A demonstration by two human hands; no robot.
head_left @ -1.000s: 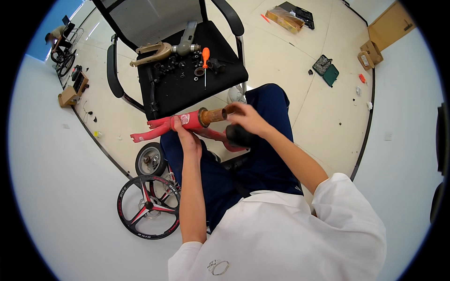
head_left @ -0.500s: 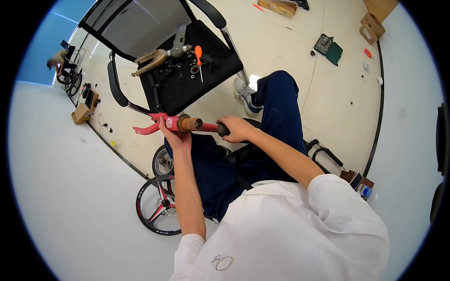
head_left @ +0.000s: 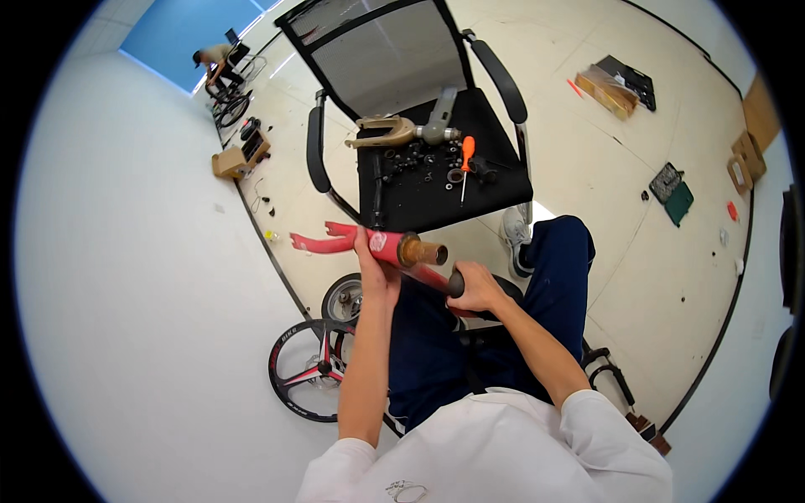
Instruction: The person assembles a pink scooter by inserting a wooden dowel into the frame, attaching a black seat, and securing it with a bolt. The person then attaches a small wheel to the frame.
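Observation:
A red, two-pronged bicycle fork (head_left: 325, 243) is gripped by my left hand (head_left: 379, 281). Its prongs point left, and a rusty brown tube end (head_left: 426, 252) with a dark collar faces right. A red bar, partly blurred, runs from beneath the tube toward my right hand (head_left: 480, 287). That hand is closed around a dark, round-ended piece (head_left: 456, 284), whose full shape is hidden by the fingers. Beyond the fork, a black chair (head_left: 411, 197) bears a second, tan-and-grey fork (head_left: 394, 134), an orange-handled screwdriver (head_left: 467, 155) and several small dark parts.
Bicycle wheels (head_left: 283, 394) stand by my left leg against the wall. On the floor at right lie a green tool case (head_left: 677, 205), a cardboard box (head_left: 612, 92) and a black frame part (head_left: 616, 377). A person (head_left: 216, 59) bends over a bicycle at far left.
The view has shifted, so the chair and my hands sit further right and the chair lower. The red fork has tilted, its tube end now dipping right. Both hands keep their grips.

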